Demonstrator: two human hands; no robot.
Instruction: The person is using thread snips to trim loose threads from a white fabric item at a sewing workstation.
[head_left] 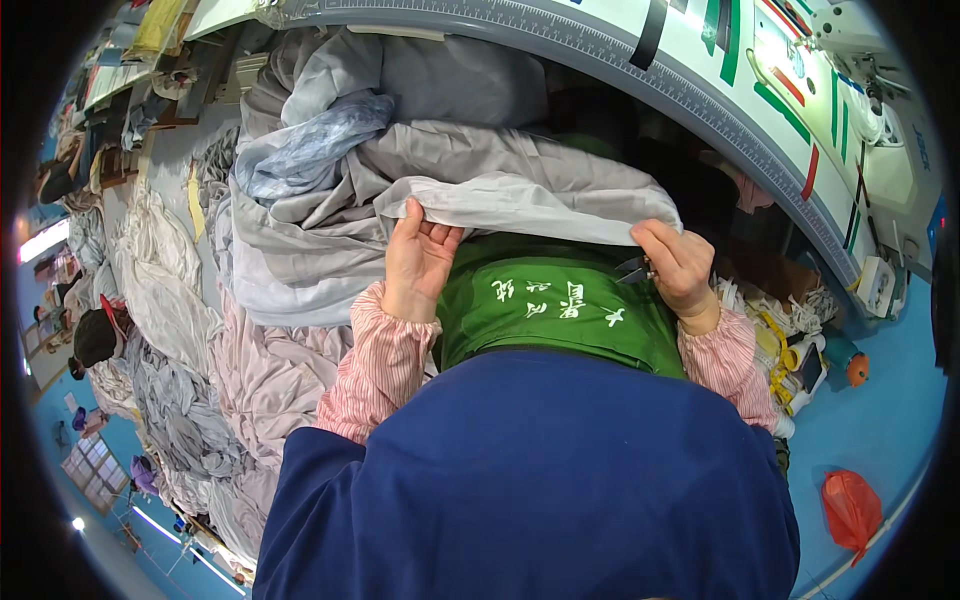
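A strip of pale grey cloth (530, 208) is stretched across my lap between my two hands. My left hand (418, 262) pinches its left end, thumb on top and the other fingers curled. At the right end, my right hand (680, 262) grips the cloth's edge between thumb and fingers. Small dark thread snips (632, 270) are tucked into that same hand, blades pointing left. The rest of the grey cloth (300, 235) lies bunched to the left, with a bluish patterned part (310, 150). Below my hands is a green apron (560, 300) with white lettering.
Ahead curves a sewing table (590, 55) with a ruler along its edge and coloured strips on top. A sewing machine (900, 150) stands far right. Piled fabrics (165, 260) cover the left side. Yellow tape and scraps (785, 350) lie right, near a red plastic bag (850, 510).
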